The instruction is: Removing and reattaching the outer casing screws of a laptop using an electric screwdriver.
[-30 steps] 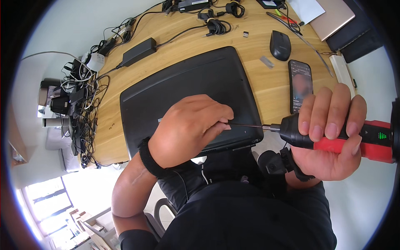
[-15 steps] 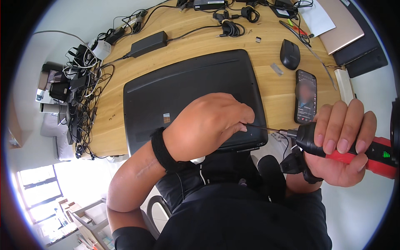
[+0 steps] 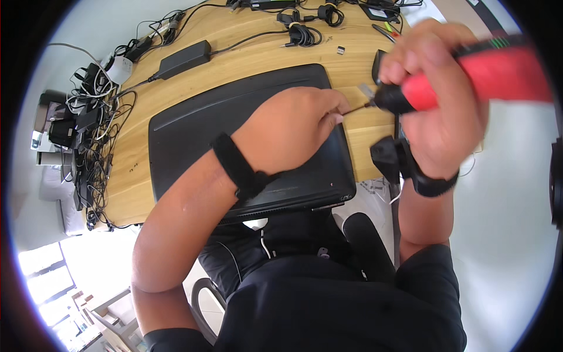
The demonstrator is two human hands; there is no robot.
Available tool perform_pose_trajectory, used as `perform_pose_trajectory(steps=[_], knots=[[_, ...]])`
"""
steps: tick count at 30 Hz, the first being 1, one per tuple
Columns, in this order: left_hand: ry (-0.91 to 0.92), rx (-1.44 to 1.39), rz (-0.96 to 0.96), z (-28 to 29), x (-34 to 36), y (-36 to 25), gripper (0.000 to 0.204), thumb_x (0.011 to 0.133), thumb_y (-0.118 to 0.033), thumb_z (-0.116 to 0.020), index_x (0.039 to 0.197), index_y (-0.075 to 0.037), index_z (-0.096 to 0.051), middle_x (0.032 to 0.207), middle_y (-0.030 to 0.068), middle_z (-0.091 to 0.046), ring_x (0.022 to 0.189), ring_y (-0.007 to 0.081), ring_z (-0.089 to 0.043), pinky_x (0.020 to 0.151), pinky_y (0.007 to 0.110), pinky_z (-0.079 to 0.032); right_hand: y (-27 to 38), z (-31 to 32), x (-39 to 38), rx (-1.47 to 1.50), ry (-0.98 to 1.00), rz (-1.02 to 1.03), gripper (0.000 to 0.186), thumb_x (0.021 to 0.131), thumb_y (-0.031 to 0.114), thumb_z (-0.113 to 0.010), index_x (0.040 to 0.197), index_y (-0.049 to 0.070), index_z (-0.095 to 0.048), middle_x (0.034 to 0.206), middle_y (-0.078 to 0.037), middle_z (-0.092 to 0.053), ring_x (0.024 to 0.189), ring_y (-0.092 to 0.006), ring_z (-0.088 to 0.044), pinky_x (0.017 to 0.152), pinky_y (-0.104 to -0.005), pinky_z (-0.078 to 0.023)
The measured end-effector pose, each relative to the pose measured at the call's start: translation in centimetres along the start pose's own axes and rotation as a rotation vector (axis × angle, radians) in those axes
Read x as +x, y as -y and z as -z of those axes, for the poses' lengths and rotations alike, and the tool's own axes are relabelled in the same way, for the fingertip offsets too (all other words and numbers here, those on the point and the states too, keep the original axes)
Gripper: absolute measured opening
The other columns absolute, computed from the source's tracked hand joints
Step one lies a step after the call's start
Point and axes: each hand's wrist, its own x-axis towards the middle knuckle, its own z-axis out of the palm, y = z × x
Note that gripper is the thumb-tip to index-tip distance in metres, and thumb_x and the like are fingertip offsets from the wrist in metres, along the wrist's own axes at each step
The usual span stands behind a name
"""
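A red and black electric screwdriver (image 3: pixel 504 73) is in my right hand (image 3: pixel 443 111), fingers wrapped round its body. It is raised over the table's right side, slightly blurred by motion. Its thin shaft (image 3: pixel 356 108) points left toward my left hand (image 3: pixel 287 126). That hand's thumb and fingertips are pinched at the shaft's tip; whether a small part is between them is hidden. Below my left hand lies a closed black laptop (image 3: pixel 193 129) on the wooden table (image 3: pixel 132 138), partly covered by my hand and wrist.
A black power adapter (image 3: pixel 185 58) and a coiled cable (image 3: pixel 305 36) lie behind the laptop. A tiny USB plug (image 3: pixel 341 50) sits farther right. Tangled cables (image 3: pixel 94 158) line the left edge. My right hand and wrist mostly hide the mouse and phone.
My right hand has lifted the screwdriver up and away from me, turning it. My left hand has moved slightly away from me with the shaft's tip. The whole view has shifted a little.
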Motion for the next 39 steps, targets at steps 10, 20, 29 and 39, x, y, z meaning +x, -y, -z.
perform_pose_trajectory(steps=[10, 20, 29, 39], knots=[[0.025, -0.003, 0.067, -0.4, 1.0, 2.7, 0.016, 0.103, -0.010, -0.053, 0.111, 0.000, -0.062, 0.098, 0.0171, -0.068, 0.094, 0.0353, -0.065, 0.086, 0.039, -0.051, -1.7, -2.1, 1.6, -0.104, -0.178, -0.235, 0.018, 0.093, 0.010, -0.077, 0.089, 0.005, -0.060, 0.073, -0.003, -0.060, 0.059, -0.0100, -0.059, 0.056, -0.0235, -0.048], [0.040, 0.004, 0.061, -0.6, 0.8, 2.8, 0.017, 0.103, -0.009, -0.052, 0.111, 0.001, -0.062, 0.099, 0.0177, -0.068, 0.096, 0.0365, -0.065, 0.086, 0.040, -0.051, -3.6, -2.2, 2.2, 0.238, 0.047, 0.017, 0.020, 0.093, 0.011, -0.078, 0.088, 0.006, -0.060, 0.071, -0.002, -0.059, 0.057, -0.0096, -0.058, 0.055, -0.0231, -0.047], [0.001, -0.028, 0.050, 3.2, -2.3, 1.9, 0.023, 0.105, -0.011, -0.053, 0.121, 0.001, -0.063, 0.108, 0.0148, -0.072, 0.104, 0.0273, -0.069, 0.092, 0.035, -0.052, -1.9, -3.2, 1.7, -0.182, -0.092, -0.249, 0.022, 0.093, 0.014, -0.078, 0.087, 0.008, -0.058, 0.070, -0.001, -0.058, 0.057, -0.0099, -0.057, 0.056, -0.0242, -0.048], [-0.348, -0.067, 0.598, 14.9, -19.9, 4.6, 0.026, 0.109, -0.018, -0.054, 0.122, 0.001, -0.066, 0.109, 0.0062, -0.071, 0.102, 0.0142, -0.064, 0.092, 0.029, -0.048, -4.2, -1.1, 1.3, -0.334, -0.017, -0.139, 0.018, 0.095, 0.021, -0.076, 0.092, 0.005, -0.067, 0.077, -0.005, -0.067, 0.070, -0.0132, -0.064, 0.072, -0.0260, -0.048]])
